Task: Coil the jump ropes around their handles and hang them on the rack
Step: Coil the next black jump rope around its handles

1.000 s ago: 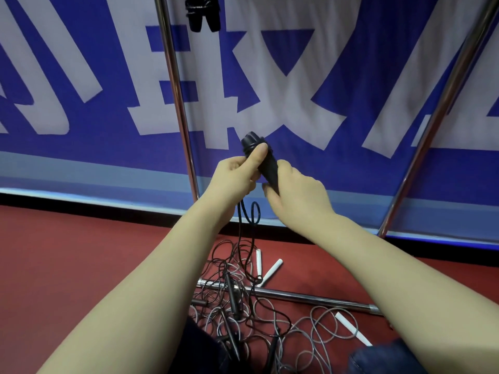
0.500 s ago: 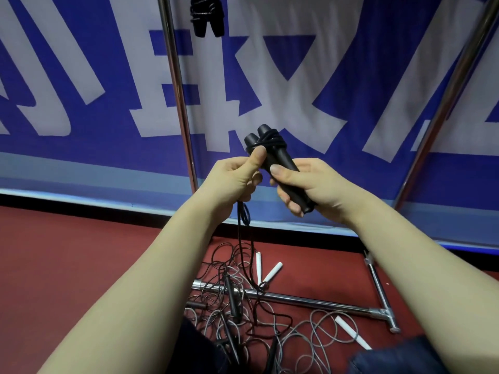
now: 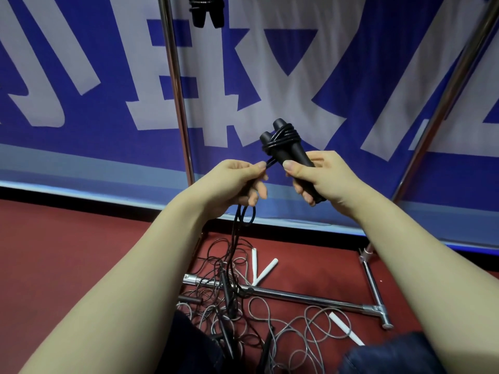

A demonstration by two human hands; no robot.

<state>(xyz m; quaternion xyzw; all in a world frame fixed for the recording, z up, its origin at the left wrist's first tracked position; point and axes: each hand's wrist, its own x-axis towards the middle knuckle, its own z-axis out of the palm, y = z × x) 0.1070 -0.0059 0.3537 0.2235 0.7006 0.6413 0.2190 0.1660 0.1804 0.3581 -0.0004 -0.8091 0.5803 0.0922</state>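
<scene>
My right hand (image 3: 318,175) grips two black jump-rope handles (image 3: 290,152) held side by side, their tops pointing up and left. Several turns of black rope (image 3: 280,137) are wound round the handles near the top. My left hand (image 3: 237,182) pinches the free black rope just left of the handles; the rest of it hangs down from that hand to the floor. A coiled black rope (image 3: 206,9) hangs at the top edge by the rack's left upright (image 3: 175,85).
On the red floor lies a tangle of black and grey ropes (image 3: 232,298) with white handles (image 3: 266,271) over the rack's chrome base bar (image 3: 310,296). A second chrome upright (image 3: 442,95) slants at the right. A blue-and-white banner (image 3: 81,125) hangs behind the rack.
The handles have risen and swung to the right in my right hand, and more turns of rope lie round their tops. My left hand has drawn away to the left with the rope.
</scene>
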